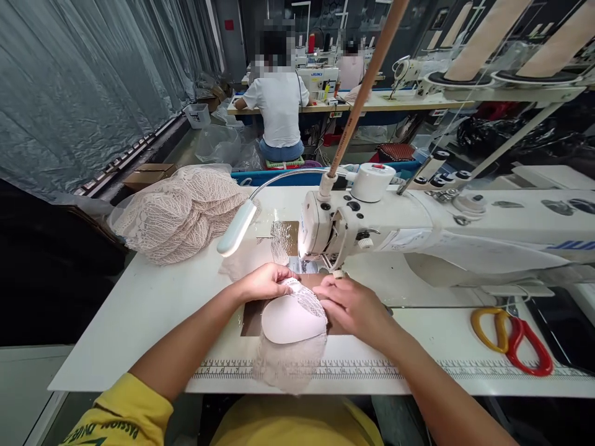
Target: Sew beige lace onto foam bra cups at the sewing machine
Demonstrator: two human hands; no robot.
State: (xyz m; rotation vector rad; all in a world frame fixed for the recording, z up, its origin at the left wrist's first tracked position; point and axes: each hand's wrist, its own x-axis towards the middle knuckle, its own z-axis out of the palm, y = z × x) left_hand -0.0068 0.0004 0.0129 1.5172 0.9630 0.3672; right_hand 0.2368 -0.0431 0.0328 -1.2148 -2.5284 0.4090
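Observation:
A pale pink bra cup (pixel 294 320) with a lace edge lies in front of the sewing machine (pixel 325 229), partly on a brown plate, its sheer fabric (pixel 290 362) hanging over the table's ruler strip. My left hand (pixel 267 282) pinches the lace at the cup's upper left, thumb and fingers together. My right hand (pixel 356 306) rests just right of the cup, fingers bent and lying near the lace edge. Whether those fingertips grip anything is hidden. The needle area sits just beyond both hands. Another pale lace piece (pixel 246 263) lies behind my left hand.
A heap of beige lace pieces (pixel 181 210) stands at the table's back left. A lamp (pixel 237 229) on a bent neck reaches over the table. Scissors (pixel 511 341) with yellow and red handles and a dark phone (pixel 564 325) lie at the right. A person (pixel 279 105) sits ahead.

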